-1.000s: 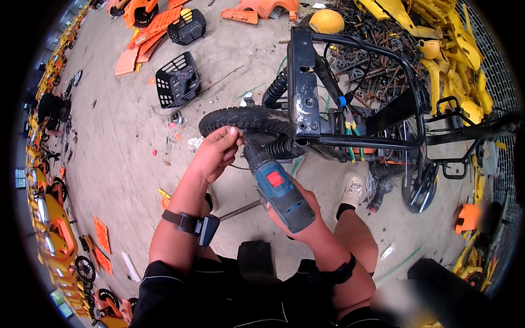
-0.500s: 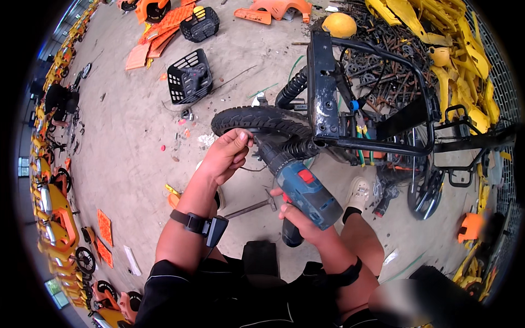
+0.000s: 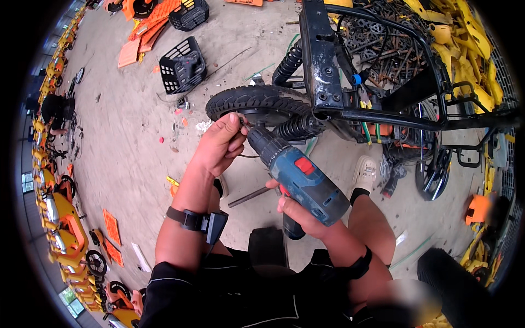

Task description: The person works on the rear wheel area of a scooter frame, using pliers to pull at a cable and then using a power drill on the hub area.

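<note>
My right hand [image 3: 298,210] is wrapped round the grip of a blue-grey cordless drill [image 3: 306,177], which points up and left. Its black chuck ends close to the fingertips of my left hand [image 3: 223,139]. Those fingers are pinched together near the drill's tip; whatever they hold is too small to make out. Just beyond lies a black tyred wheel [image 3: 257,104], joined to a black metal vehicle frame [image 3: 322,68]. A black coil shock absorber [image 3: 298,127] runs beside the chuck, and a thin cable hangs below my left fingers.
A hammer [image 3: 249,197] lies on the floor under the drill. Another drill sits in a black basket [image 3: 183,65] at the far left. Yellow panels [image 3: 465,49] and dark metal parts [image 3: 377,54] are heaped at the far right. At the left edge a person [image 3: 56,112] crouches.
My view has shifted a little, so the basket and frame sit higher. The drill's tip is slightly nearer my left fingertips. Both hands keep their grips.
</note>
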`<action>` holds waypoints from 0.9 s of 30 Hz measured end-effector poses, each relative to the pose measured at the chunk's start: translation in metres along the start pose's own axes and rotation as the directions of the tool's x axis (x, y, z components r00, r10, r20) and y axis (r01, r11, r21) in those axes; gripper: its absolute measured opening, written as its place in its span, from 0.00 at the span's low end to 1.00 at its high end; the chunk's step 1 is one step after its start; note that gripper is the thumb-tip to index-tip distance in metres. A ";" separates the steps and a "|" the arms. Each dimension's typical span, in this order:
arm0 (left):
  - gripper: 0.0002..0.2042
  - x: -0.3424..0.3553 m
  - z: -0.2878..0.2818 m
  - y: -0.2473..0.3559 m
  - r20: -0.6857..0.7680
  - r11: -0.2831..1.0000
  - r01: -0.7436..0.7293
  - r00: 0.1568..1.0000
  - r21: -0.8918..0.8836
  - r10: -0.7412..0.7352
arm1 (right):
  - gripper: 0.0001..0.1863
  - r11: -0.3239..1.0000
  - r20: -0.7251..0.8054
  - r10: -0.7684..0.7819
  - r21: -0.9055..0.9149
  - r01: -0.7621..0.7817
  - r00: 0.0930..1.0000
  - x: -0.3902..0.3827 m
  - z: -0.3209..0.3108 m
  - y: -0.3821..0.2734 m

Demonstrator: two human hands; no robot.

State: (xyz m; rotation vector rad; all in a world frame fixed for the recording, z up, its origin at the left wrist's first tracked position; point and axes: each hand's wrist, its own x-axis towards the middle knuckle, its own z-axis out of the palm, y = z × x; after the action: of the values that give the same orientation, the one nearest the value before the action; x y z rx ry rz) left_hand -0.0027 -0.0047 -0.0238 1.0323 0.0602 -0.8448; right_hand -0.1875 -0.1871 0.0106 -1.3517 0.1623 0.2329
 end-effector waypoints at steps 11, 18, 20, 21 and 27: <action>0.16 0.004 0.006 0.002 -0.034 0.997 -0.019 0.999 0.077 0.022 | 0.21 1.000 -0.004 -0.018 0.011 0.018 1.000 -0.001 -0.005 0.004; 0.11 0.013 0.022 0.005 -0.073 0.996 -0.072 0.994 0.054 0.076 | 0.29 0.965 -0.066 -0.024 -0.262 0.006 0.998 -0.003 -0.015 -0.013; 0.10 0.015 0.017 0.005 -0.066 0.994 -0.104 0.992 0.025 0.105 | 0.32 0.932 -0.087 -0.121 -0.354 0.083 0.989 0.001 -0.014 -0.019; 0.10 0.018 0.016 0.004 -0.057 0.993 -0.114 0.992 0.010 0.114 | 0.33 0.923 -0.092 -0.100 -0.380 0.058 0.991 0.001 -0.016 -0.022; 0.12 0.035 0.013 0.017 -0.009 0.998 -0.068 0.998 -0.006 0.068 | 0.42 0.927 -0.096 -0.115 -0.369 0.072 0.989 0.011 -0.019 -0.019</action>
State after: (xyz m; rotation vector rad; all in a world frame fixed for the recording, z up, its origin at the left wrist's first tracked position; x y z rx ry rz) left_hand 0.0284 -0.0315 -0.0190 1.0267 0.0348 -0.7782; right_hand -0.1712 -0.2091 0.0214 -1.7412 0.1560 0.1052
